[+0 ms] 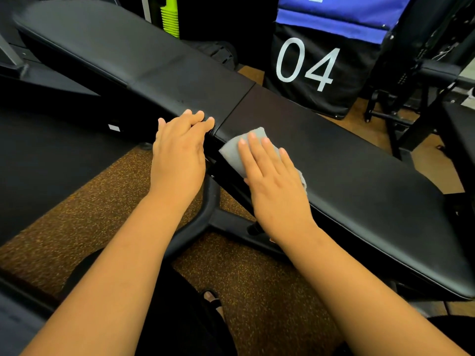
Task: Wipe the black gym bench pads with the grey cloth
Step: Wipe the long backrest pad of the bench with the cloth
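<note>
A black gym bench runs from upper left to lower right. Its raised back pad (pixel 108 50) meets the flat seat pad (pixel 359 181) at a seam near the middle. The grey cloth (pixel 234 152) lies on the near corner of the seat pad, just right of the seam. My right hand (pixel 272 181) presses flat on the cloth with fingers spread. My left hand (pixel 180 147) rests on the near edge of the back pad beside the seam, fingers curled over the edge, holding nothing.
A black bag marked 04 (pixel 308 70) with a blue bag above it stands behind the bench. The bench's black frame (pixel 205 214) crosses the brown speckled floor below my arms. More black equipment (pixel 437 73) stands at the right, a black mat at left.
</note>
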`<move>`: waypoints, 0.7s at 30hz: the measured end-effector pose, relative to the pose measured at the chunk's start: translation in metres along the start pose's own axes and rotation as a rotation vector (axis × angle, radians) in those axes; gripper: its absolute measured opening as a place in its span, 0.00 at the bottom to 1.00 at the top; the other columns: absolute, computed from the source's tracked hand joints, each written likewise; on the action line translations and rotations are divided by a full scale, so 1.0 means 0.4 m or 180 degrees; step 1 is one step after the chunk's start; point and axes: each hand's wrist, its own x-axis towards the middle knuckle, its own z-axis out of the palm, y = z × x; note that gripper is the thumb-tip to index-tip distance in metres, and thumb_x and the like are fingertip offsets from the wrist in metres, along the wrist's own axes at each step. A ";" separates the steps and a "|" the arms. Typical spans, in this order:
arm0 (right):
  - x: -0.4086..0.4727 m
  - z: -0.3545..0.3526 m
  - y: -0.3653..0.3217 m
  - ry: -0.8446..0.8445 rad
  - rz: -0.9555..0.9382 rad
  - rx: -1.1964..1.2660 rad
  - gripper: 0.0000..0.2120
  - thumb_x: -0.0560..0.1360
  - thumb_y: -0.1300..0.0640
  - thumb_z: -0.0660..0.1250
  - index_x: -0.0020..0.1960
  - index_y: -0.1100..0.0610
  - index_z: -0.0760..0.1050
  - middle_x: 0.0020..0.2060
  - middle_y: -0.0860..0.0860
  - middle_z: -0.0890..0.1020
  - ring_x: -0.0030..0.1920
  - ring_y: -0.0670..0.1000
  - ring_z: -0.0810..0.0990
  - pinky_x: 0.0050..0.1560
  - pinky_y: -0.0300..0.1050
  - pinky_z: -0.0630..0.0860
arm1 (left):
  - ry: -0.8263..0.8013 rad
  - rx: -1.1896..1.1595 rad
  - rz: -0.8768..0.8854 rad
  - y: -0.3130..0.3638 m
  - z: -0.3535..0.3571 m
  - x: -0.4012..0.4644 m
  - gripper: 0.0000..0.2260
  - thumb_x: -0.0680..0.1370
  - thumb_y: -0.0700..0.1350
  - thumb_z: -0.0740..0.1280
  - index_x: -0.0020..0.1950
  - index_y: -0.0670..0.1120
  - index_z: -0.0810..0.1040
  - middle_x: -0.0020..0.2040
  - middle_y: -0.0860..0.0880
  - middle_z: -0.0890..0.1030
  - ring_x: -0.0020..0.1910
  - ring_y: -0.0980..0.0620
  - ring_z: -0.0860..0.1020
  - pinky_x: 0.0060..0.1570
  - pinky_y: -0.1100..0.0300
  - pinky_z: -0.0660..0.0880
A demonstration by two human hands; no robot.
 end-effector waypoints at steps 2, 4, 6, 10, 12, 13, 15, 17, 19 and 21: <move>-0.071 -0.005 0.036 -0.0041 0.0067 -0.0059 0.38 0.74 0.67 0.65 0.79 0.57 0.50 0.78 0.55 0.55 0.78 0.56 0.52 0.77 0.55 0.53 | 0.0021 -0.0052 -0.0041 0.002 0.005 -0.002 0.15 0.80 0.36 0.61 0.65 0.46 0.77 0.65 0.46 0.75 0.71 0.46 0.67 0.74 0.43 0.50; -0.145 -0.012 0.067 -0.0092 0.0171 -0.0167 0.41 0.73 0.69 0.65 0.79 0.57 0.49 0.78 0.54 0.53 0.78 0.55 0.49 0.77 0.56 0.51 | 0.0049 -0.0108 -0.0081 0.002 0.009 0.001 0.15 0.80 0.35 0.61 0.64 0.46 0.77 0.65 0.47 0.75 0.71 0.46 0.66 0.74 0.44 0.49; -0.201 -0.011 0.092 -0.0115 0.0097 -0.0340 0.41 0.71 0.70 0.63 0.79 0.56 0.49 0.79 0.54 0.52 0.79 0.56 0.47 0.77 0.58 0.50 | 0.0058 -0.0154 -0.0083 -0.002 0.010 0.004 0.15 0.80 0.36 0.61 0.64 0.46 0.78 0.65 0.47 0.75 0.71 0.47 0.67 0.74 0.47 0.48; -0.205 -0.001 0.099 -0.0084 -0.0271 -0.0755 0.42 0.69 0.68 0.63 0.79 0.56 0.50 0.79 0.54 0.52 0.78 0.59 0.49 0.76 0.61 0.47 | 0.0080 -0.0227 -0.0008 -0.014 0.009 0.008 0.14 0.80 0.38 0.61 0.63 0.47 0.78 0.64 0.48 0.76 0.69 0.47 0.69 0.74 0.49 0.47; -0.158 0.002 0.074 -0.0077 -0.0473 -0.0910 0.40 0.70 0.66 0.59 0.79 0.58 0.49 0.79 0.55 0.51 0.78 0.60 0.48 0.75 0.63 0.50 | 0.0069 -0.0240 0.0010 -0.016 0.009 0.008 0.14 0.80 0.38 0.61 0.63 0.47 0.78 0.64 0.48 0.76 0.69 0.47 0.69 0.74 0.50 0.46; -0.130 0.003 0.056 -0.0082 -0.0562 -0.0981 0.37 0.71 0.65 0.55 0.79 0.59 0.48 0.79 0.55 0.50 0.78 0.60 0.47 0.75 0.64 0.51 | 0.0063 -0.0239 0.0008 -0.015 0.009 0.007 0.14 0.80 0.38 0.61 0.63 0.47 0.78 0.64 0.48 0.76 0.69 0.47 0.68 0.74 0.50 0.46; -0.074 0.010 0.018 -0.0077 -0.0649 -0.1096 0.33 0.74 0.65 0.45 0.79 0.60 0.46 0.79 0.55 0.47 0.78 0.60 0.45 0.75 0.63 0.49 | 0.0057 -0.0216 0.0006 -0.014 0.007 0.006 0.15 0.80 0.38 0.61 0.64 0.48 0.78 0.64 0.48 0.76 0.70 0.48 0.68 0.74 0.49 0.48; -0.037 0.019 -0.011 -0.0064 -0.0689 -0.1258 0.32 0.75 0.64 0.36 0.79 0.60 0.42 0.79 0.56 0.45 0.78 0.60 0.43 0.76 0.62 0.46 | 0.0067 -0.0193 0.0008 -0.013 0.006 0.006 0.15 0.80 0.38 0.61 0.64 0.48 0.78 0.65 0.49 0.76 0.70 0.48 0.68 0.74 0.48 0.49; -0.027 0.022 -0.013 -0.0041 -0.0775 -0.1377 0.31 0.76 0.61 0.38 0.79 0.61 0.41 0.79 0.56 0.43 0.78 0.60 0.41 0.76 0.62 0.46 | 0.0069 -0.0160 0.0015 -0.013 0.005 0.005 0.15 0.80 0.39 0.61 0.64 0.49 0.78 0.65 0.49 0.76 0.70 0.48 0.68 0.74 0.49 0.49; -0.048 0.016 0.015 -0.0021 -0.0913 -0.1438 0.31 0.76 0.61 0.43 0.79 0.62 0.42 0.79 0.56 0.44 0.78 0.59 0.42 0.76 0.62 0.46 | 0.0068 -0.0169 0.0035 -0.016 0.004 0.005 0.15 0.80 0.39 0.61 0.64 0.48 0.78 0.65 0.48 0.76 0.70 0.48 0.68 0.74 0.48 0.49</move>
